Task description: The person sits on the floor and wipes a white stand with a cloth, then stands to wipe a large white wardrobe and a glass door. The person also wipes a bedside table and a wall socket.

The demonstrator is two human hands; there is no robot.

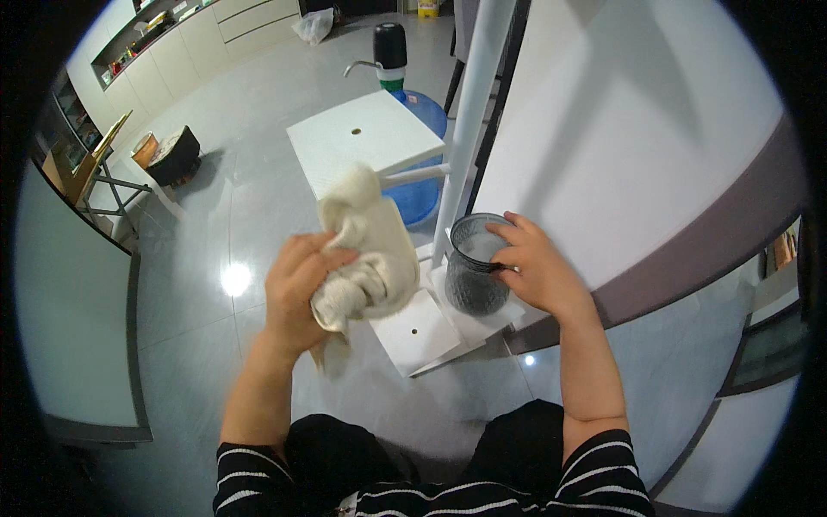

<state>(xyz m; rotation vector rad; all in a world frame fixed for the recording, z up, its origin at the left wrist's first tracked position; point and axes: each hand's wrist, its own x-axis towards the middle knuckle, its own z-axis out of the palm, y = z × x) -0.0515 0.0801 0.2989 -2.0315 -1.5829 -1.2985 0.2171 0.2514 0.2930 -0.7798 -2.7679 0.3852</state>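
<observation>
My left hand (297,289) is closed around a bunched cream cloth (388,250), which hangs loosely and is partly blurred. It is held in the air left of a grey textured glass vase (476,291) with a wide dark rim. My right hand (536,263) grips that rim, fingers over the opening and thumb at the near edge. The vase is upright over a low shelf of a white stand (418,336); whether its base touches the shelf is hard to tell. Inside the vase little can be made out.
A higher white shelf (357,129) juts out from a white pole (474,112). Behind it stands a blue water jug (422,198) with a black-topped pump (390,52). A curved white wall (637,129) rises at right. Far left are a black stool-like object (175,155) and a folding stand (116,181).
</observation>
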